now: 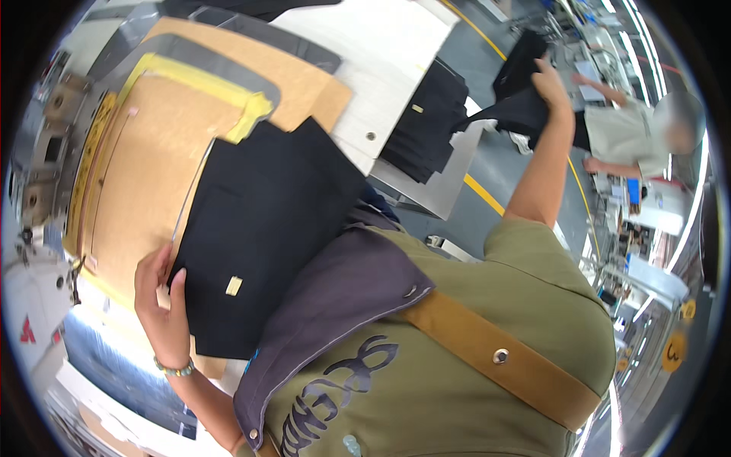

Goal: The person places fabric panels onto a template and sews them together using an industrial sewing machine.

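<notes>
A black fabric panel with a small pale yellow sticker lies in front of me, partly over the tan sewing template. My left hand, a beaded bracelet at its wrist, is closed on the panel's left edge between thumb and fingers. Out to the far right, my raised right hand grips another black fabric piece. That piece hangs down, and its tapered end reaches toward a stack of black fabric panels on a side table. A yellow sticker also marks the stack's top.
The tan template board, edged with yellow tape, sits beside a sewing machine at the left. A white tabletop adjoins a metal side table. Across the grey floor with yellow lines, another person stands at a workbench.
</notes>
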Motion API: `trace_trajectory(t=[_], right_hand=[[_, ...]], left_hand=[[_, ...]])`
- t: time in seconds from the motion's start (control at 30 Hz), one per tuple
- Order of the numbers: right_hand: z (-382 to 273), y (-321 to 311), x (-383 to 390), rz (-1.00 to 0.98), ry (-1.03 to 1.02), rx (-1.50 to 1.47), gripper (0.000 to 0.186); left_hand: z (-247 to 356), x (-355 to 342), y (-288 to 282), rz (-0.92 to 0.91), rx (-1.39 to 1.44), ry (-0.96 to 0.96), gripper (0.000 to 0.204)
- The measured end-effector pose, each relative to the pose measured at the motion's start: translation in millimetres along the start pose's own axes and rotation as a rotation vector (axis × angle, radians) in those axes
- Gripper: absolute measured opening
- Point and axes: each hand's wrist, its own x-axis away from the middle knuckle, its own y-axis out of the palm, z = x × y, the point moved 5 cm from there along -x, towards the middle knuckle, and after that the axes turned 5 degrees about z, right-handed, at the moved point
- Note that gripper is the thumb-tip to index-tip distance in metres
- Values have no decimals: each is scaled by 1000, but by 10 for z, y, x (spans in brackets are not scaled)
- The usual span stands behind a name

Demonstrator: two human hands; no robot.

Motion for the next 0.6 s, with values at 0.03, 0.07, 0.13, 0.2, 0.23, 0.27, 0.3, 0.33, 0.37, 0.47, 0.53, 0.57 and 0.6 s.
trace_trajectory(t=[0.03, 0.07, 0.13, 0.2, 0.23, 0.27, 0.3, 0.33, 0.37, 0.47, 0.53, 0.57, 0.6], right_hand=[[-129, 223, 64, -63, 34, -67, 68], [-128, 310, 112, -140, 52, -108, 69], [-137, 403, 318, -79, 155, -470, 72], [-186, 414, 453, -38, 182, -630, 72], [-221, 440, 507, -4, 213, -847, 72], [-207, 474, 550, 33, 243, -1064, 72], [-188, 606, 554, 23, 241, -1134, 74], [-167, 803, 618, 57, 284, -1147, 75], [-207, 1027, 714, 86, 331, -1160, 76], [288, 1942, 869, -39, 300, -847, 80], [158, 2598, 1067, -454, 597, -728, 75], [522, 2536, 978, -363, 358, -374, 60], [763, 2407, 837, -186, 347, -286, 53]], left_hand=[[57, 30, -18, 4, -73, 12, 38], [86, 28, -17, -6, -65, 31, 38], [98, 16, 23, -22, -94, 30, 38], [122, 27, 28, -30, -114, 43, 38], [123, 31, 33, -33, -138, 45, 37], [124, 34, 35, -33, -137, 50, 37], [126, 46, 23, -28, -141, 59, 37], [138, 58, 16, -23, -147, 67, 36], [147, 58, 38, -22, -158, 64, 36], [163, 8, 42, -8, -146, 70, 34], [144, 45, -11, 70, -159, 47, 32], [84, 9, -12, 59, -116, 67, 32], [34, -11, 1, 62, -88, 63, 31]])
